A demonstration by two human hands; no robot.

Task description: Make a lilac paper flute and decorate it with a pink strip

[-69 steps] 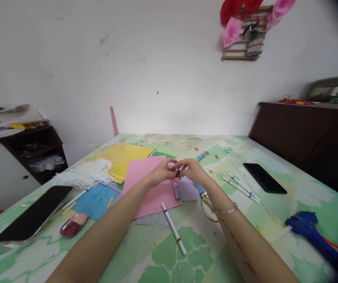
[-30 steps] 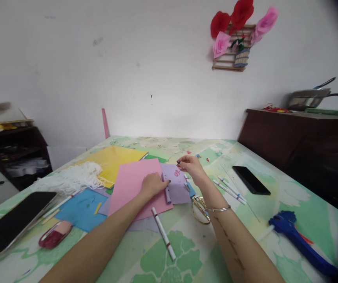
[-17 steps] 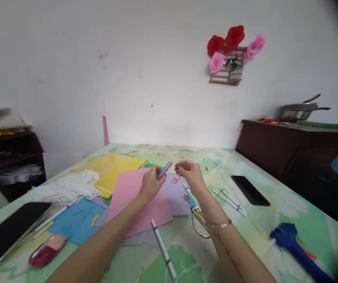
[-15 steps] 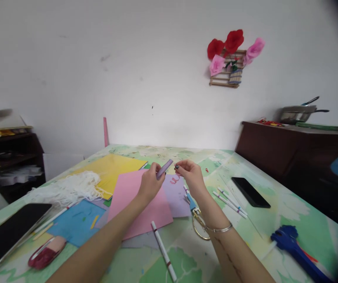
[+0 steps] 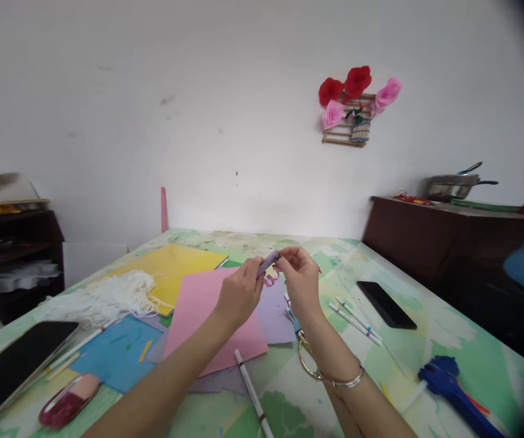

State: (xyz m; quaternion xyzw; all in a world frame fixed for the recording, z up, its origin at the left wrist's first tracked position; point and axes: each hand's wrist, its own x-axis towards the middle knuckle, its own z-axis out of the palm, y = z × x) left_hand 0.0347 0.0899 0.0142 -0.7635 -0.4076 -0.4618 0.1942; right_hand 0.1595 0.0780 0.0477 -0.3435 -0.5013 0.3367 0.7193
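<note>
My left hand (image 5: 242,290) is closed around a narrow purple paper strip (image 5: 267,263), whose far end sticks out between thumb and fingers. At that end, my right hand (image 5: 300,274) pinches with thumb and forefinger; whether a small piece is also between those fingertips I cannot make out. Below the hands lie a pink sheet (image 5: 207,304) and a lilac sheet (image 5: 280,319), with a curly pink-red paper piece (image 5: 271,280) partly showing behind the strip. Scissors with gold handle loops (image 5: 307,362) rest beside my right wrist, partly covered by it.
Left are a yellow sheet (image 5: 170,261), white strings (image 5: 120,295), a blue sheet (image 5: 115,353), a maroon-and-pink object (image 5: 70,400) and a tablet-like slab (image 5: 19,365). A marker (image 5: 252,392) lies in front. Right are more markers (image 5: 355,323), a black phone (image 5: 387,304) and a dark blue tool (image 5: 453,389).
My right hand and the purple strip in my left hand have come together; the gap between them has closed. The view has tilted slightly up.
</note>
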